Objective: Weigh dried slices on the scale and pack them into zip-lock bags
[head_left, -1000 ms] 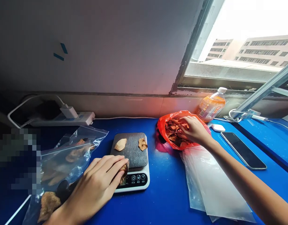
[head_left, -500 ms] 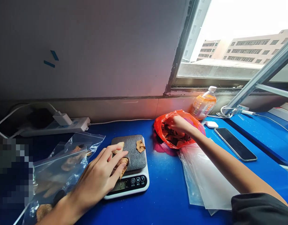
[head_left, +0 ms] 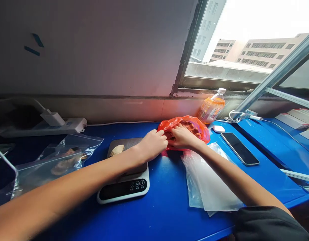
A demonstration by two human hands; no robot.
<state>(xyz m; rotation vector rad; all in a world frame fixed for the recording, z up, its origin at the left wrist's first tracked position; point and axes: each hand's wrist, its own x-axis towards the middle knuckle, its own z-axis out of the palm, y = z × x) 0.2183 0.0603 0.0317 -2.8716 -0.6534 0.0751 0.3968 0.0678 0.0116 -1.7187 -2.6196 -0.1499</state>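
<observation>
Red bag (head_left: pixel 178 121), its left edge apparently pinched in the left grip (head_left: pixel 154 144); right grip (head_left: pixel 182 136) inside, closure hidden.

The left hand (head_left: pixel 153 144) is pinching the edge of a shiny red plastic bag (head_left: pixel 176 122). The right hand (head_left: pixel 183 137) is sitting partly inside, near dry brown pieces (head_left: pixel 191 127).

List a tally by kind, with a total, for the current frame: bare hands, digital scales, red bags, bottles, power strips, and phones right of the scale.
Hands: 2 (left hand, right hand)
Digital scale: 1
Red bag: 1
Bottle: 1
Power strip: 1
Phone: 1
Total: 7
</observation>
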